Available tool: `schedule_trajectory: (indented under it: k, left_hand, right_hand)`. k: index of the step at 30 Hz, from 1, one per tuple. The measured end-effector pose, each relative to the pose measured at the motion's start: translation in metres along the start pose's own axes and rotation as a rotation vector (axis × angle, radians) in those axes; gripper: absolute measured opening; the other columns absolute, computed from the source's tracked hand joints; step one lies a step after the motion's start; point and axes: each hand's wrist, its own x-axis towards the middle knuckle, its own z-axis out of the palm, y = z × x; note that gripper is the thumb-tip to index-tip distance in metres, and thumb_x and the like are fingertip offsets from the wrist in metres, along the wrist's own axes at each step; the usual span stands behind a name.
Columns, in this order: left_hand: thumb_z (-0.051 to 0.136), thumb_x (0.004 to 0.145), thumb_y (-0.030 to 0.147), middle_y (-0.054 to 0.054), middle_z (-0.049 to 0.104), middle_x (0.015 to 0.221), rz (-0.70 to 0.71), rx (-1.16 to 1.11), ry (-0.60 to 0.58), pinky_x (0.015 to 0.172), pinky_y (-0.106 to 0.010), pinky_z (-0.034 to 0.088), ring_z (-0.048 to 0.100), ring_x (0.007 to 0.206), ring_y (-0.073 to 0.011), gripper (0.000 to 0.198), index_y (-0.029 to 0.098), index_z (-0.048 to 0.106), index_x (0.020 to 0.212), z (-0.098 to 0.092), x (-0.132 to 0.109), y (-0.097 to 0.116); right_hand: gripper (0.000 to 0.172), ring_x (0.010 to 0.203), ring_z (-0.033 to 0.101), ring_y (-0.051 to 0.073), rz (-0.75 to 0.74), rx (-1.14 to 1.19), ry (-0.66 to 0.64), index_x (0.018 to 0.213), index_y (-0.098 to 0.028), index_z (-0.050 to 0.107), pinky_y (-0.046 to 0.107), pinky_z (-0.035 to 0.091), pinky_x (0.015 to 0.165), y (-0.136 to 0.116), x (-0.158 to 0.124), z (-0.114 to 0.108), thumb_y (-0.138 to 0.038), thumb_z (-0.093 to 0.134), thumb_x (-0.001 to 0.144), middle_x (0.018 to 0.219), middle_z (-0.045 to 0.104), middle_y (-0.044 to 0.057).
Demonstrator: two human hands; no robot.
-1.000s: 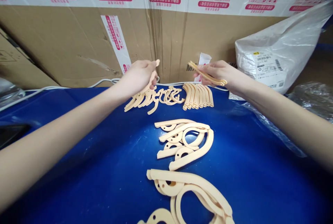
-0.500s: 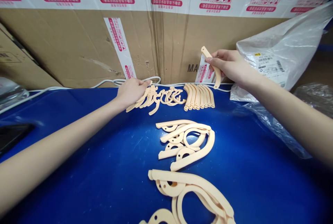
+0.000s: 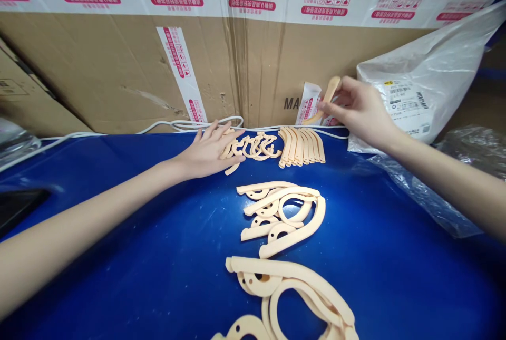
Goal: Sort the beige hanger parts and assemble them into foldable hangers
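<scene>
My right hand [image 3: 358, 110] pinches a curved cream plastic hanger arm [image 3: 330, 93] in the air before the cardboard. Spread flat, my left hand [image 3: 211, 151] lies over a pile of cream plastic pieces [image 3: 233, 167] at the back of the table and hides most of them. Right of it lie several small hook-shaped pieces [image 3: 259, 147], then a row of matching curved hanger arms [image 3: 302, 146] side by side. Closer to me are folded cream hangers [image 3: 292, 192] in one group, and a larger-looking group of folded hangers [image 3: 292, 266] at the bottom edge.
A large cardboard box [image 3: 130, 66] with printed tape stands behind the blue table [image 3: 158, 255]. A white cable [image 3: 154, 125] runs along its foot. At right are a white plastic bag [image 3: 427, 76] and clear wrap [image 3: 430, 197]; a dark flat object [image 3: 19, 208] lies at left.
My left hand has opened and spread across the pile, moving slightly right. In my right hand the hanger arm has been turned, its upper end now leaning right.
</scene>
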Motion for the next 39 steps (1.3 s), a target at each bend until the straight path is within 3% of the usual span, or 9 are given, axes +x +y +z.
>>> schedule_trajectory:
  k: [4, 7, 14, 21, 25, 31, 34, 39]
  left_hand:
    - [0.029, 0.094, 0.063, -0.008, 0.008, 0.167, -0.077, -0.028, -0.034, 0.118, -0.061, 0.015, 0.006, 0.152, -0.0360, 0.068, 0.032, 0.029, 0.154, 0.007, -0.002, -0.006]
    - [0.027, 0.095, 0.059, -0.011, 0.009, 0.166, -0.128, -0.029, -0.021, 0.117, -0.062, 0.018, 0.011, 0.152, -0.0367, 0.066, 0.030, 0.031, 0.154, 0.009, -0.002, -0.005]
    - [0.029, 0.096, 0.051, -0.013, 0.015, 0.165, -0.194, -0.018, -0.008, 0.117, -0.062, 0.018, 0.017, 0.150, -0.0394, 0.064, 0.028, 0.026, 0.156, 0.008, 0.002, 0.004]
    - [0.027, 0.098, 0.044, -0.010, 0.010, 0.167, -0.260, -0.030, 0.024, 0.118, -0.061, 0.013, 0.009, 0.151, -0.0383, 0.060, 0.029, 0.024, 0.156, 0.011, 0.001, 0.014]
    - [0.025, 0.099, 0.037, -0.006, 0.012, 0.167, -0.248, -0.037, 0.030, 0.119, -0.060, 0.014, 0.012, 0.151, -0.0375, 0.054, 0.033, 0.035, 0.152, 0.010, 0.000, 0.019]
    - [0.025, 0.099, 0.037, -0.006, 0.018, 0.165, -0.265, -0.037, 0.048, 0.118, -0.061, 0.017, 0.017, 0.150, -0.0389, 0.054, 0.031, 0.041, 0.150, 0.011, 0.002, 0.019]
    - [0.025, 0.099, 0.039, -0.006, 0.016, 0.166, -0.289, -0.044, 0.032, 0.118, -0.061, 0.017, 0.015, 0.151, -0.0387, 0.054, 0.032, 0.040, 0.150, 0.010, 0.004, 0.018]
    - [0.029, 0.099, 0.046, -0.008, 0.010, 0.167, -0.233, -0.064, 0.094, 0.120, -0.058, 0.012, 0.004, 0.152, -0.0378, 0.056, 0.031, 0.035, 0.153, 0.002, -0.003, 0.022]
  right_hand:
    - [0.008, 0.082, 0.067, 0.023, -0.317, -0.431, -0.145, 0.092, -0.019, 0.059, 0.034, 0.049, 0.067, 0.019, -0.028, 0.009, -0.025, 0.053, 0.091, 0.097, 0.069, 0.009]
    - [0.016, 0.094, 0.066, 0.025, -0.419, -0.576, -0.282, 0.099, -0.020, 0.061, 0.033, 0.049, 0.065, 0.029, -0.037, 0.014, -0.022, 0.045, 0.095, 0.108, 0.069, 0.011]
    - [0.022, 0.098, 0.067, 0.024, -0.442, -0.538, -0.348, 0.107, -0.018, 0.064, 0.034, 0.053, 0.071, 0.033, -0.040, 0.021, -0.021, 0.046, 0.095, 0.116, 0.066, 0.012]
    - [0.027, 0.105, 0.066, 0.025, -0.398, -0.507, -0.397, 0.111, -0.018, 0.067, 0.036, 0.054, 0.079, 0.032, -0.044, 0.025, -0.024, 0.045, 0.097, 0.120, 0.066, 0.012]
    - [0.029, 0.104, 0.067, 0.026, -0.375, -0.447, -0.401, 0.112, -0.017, 0.067, 0.039, 0.055, 0.082, 0.030, -0.046, 0.026, -0.021, 0.042, 0.097, 0.118, 0.068, 0.012]
    - [0.023, 0.101, 0.066, 0.024, -0.369, -0.305, -0.361, 0.104, -0.020, 0.068, 0.039, 0.052, 0.086, -0.012, -0.054, 0.018, -0.028, 0.048, 0.097, 0.107, 0.070, 0.010]
    - [0.026, 0.099, 0.065, 0.020, -0.415, -0.114, -0.601, 0.106, -0.021, 0.069, 0.032, 0.051, 0.084, -0.042, -0.065, 0.016, -0.039, 0.052, 0.098, 0.106, 0.069, 0.007]
    - [0.029, 0.087, 0.064, 0.019, -0.435, -0.160, -0.695, 0.109, -0.021, 0.070, 0.030, 0.049, 0.073, -0.063, -0.078, 0.025, -0.039, 0.050, 0.098, 0.104, 0.065, 0.007]
